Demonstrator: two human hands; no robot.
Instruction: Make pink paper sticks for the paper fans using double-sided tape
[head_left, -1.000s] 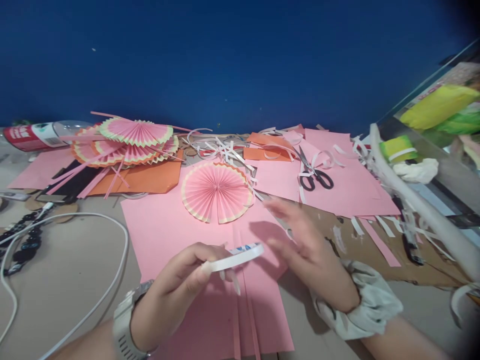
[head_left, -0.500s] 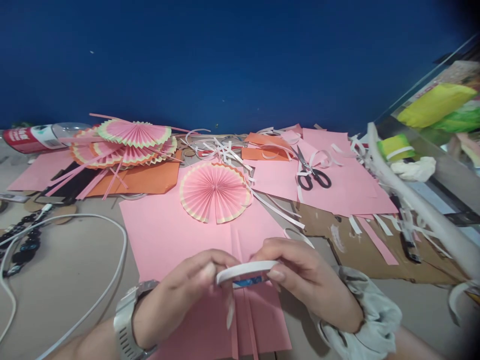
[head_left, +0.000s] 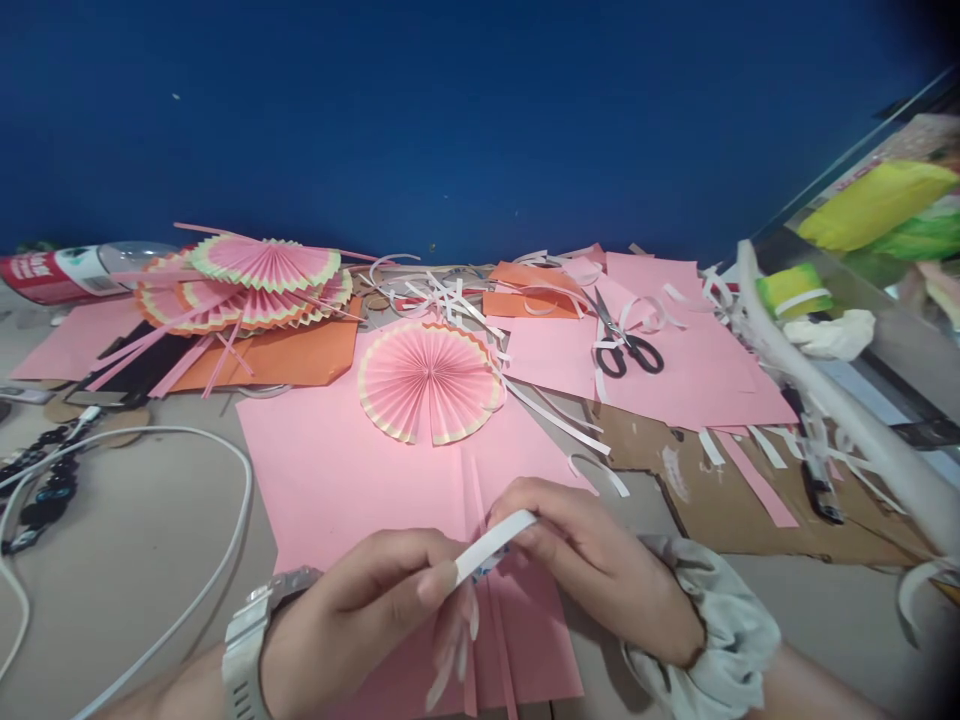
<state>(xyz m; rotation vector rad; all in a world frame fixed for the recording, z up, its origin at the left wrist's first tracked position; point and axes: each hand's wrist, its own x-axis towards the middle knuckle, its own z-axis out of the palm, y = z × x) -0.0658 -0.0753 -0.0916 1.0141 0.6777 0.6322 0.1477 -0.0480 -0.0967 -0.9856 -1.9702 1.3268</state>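
My left hand (head_left: 382,590) is closed, its thumb and fingers pinching the lower end of a white strip (head_left: 495,543). The strip's upper end is pinched in my right hand (head_left: 589,565), also closed. A small blue-and-white item (head_left: 491,566) shows partly between the hands, mostly hidden. Blurred pale strips hang below my left fingers. Under both hands lies a pink sheet (head_left: 315,470), with narrow pink strips (head_left: 499,640) on it. A pleated pink paper fan (head_left: 430,385) with a cream edge rests flat beyond the hands.
Black-handled scissors (head_left: 628,350) lie on pink paper at the right, above brown cardboard (head_left: 720,510) holding a cutter (head_left: 819,480). More fans (head_left: 262,280) are stacked at the left, near a bottle (head_left: 82,272) and a white cable (head_left: 247,500).
My hands have come closer together, and my right hand has shifted left. The white strip now slants up to the right and shows a shorter length between them.
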